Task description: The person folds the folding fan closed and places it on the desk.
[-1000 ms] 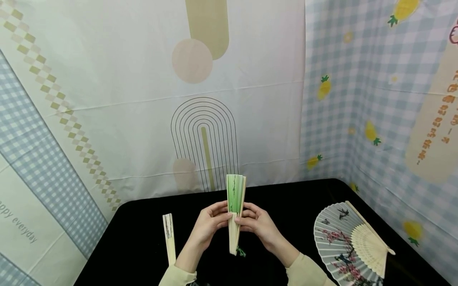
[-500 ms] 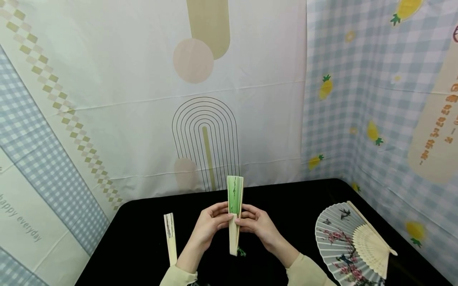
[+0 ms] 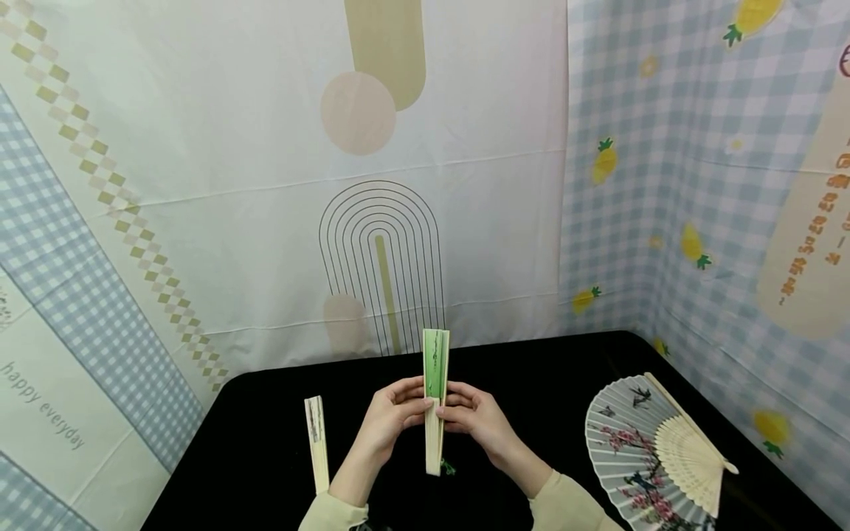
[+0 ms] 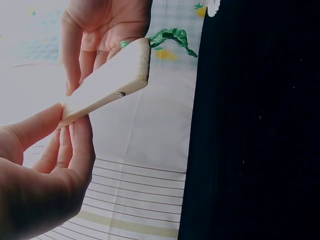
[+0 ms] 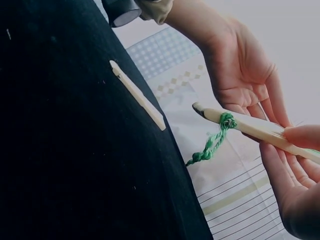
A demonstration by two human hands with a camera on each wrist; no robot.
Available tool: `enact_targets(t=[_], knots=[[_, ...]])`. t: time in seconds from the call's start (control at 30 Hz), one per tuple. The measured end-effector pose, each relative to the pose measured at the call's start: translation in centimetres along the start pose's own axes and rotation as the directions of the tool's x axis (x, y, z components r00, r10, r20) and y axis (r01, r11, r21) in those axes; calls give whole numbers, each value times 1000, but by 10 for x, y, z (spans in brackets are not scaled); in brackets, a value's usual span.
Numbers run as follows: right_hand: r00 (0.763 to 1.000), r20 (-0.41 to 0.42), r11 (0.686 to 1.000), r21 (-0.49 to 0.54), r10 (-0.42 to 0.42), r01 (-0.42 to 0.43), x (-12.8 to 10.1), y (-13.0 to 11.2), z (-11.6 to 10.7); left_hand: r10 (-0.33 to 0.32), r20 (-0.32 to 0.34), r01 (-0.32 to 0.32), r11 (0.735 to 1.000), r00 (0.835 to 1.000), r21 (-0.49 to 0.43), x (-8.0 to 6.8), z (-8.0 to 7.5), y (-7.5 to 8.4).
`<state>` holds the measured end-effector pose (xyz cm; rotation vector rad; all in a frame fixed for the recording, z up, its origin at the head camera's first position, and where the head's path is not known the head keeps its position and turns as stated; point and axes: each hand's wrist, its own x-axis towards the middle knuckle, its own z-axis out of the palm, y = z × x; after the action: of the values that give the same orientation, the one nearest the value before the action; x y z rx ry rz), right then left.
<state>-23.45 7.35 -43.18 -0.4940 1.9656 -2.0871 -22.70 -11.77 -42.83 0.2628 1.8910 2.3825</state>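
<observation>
Upright between both hands is a green folding fan (image 3: pixel 436 365), folded together, with pale wooden ribs and a green cord tassel (image 5: pixel 212 142) at its pivot end. My left hand (image 3: pixel 388 413) pinches its left side, thumb on the near face and fingers behind. From the other side my right hand (image 3: pixel 478 419) grips it at the same height, thumb also in front. Seen in the left wrist view, the fan's pale pivot end (image 4: pixel 120 65) points away from the thumbs, a small metal rivet on its edge.
Left of my left forearm, a second folded fan (image 3: pixel 317 446) lies on the black table (image 3: pixel 259 413). At the right lies a spread grey fan (image 3: pixel 620 435) with pink blossoms and birds. Patterned cloth (image 3: pixel 491 236) hangs behind the table.
The green fan's ribs have come closer together, so the fan looks narrower and more even. Both hands keep nearly the same place. The other fans have not moved on the table.
</observation>
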Motion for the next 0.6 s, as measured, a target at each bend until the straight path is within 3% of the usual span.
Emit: enact_targets(t=[0.33,0.6], knots=[[999,-10,999,-33,-41,41,1,2,5,-17,-18,17,1000,1000,25,3,-1,-3],[1000,-22,998,-55,8,-9,3,9,5,-18,-66,20,999,998,31,8,-5,-9]])
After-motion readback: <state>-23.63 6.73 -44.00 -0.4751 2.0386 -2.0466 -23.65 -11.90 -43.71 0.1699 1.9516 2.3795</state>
